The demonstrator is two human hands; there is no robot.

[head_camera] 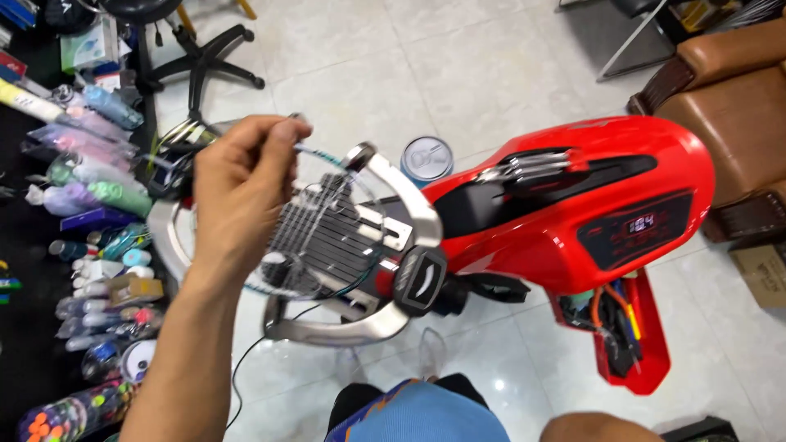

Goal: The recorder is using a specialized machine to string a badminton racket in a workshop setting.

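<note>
String [304,150] pinched between left fingers [278,135]

Pale tiled floor [491,74] under red stringing machine [573,205], black chair base [209,61], brown armchair [729,106].

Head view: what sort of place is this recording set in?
Probably a racket stringing shop. A red stringing machine clamps a racket, the left hand pulls a string, and packaged goods crowd a dark shelf.

Inspector: What does your feed show of the wearer?

Operator: I see 1 bare forearm and left hand [237,192], no sleeve, watch or ring. I note a blue garment with an orange and dark edge at the lower frame, over dark trousers.
</note>
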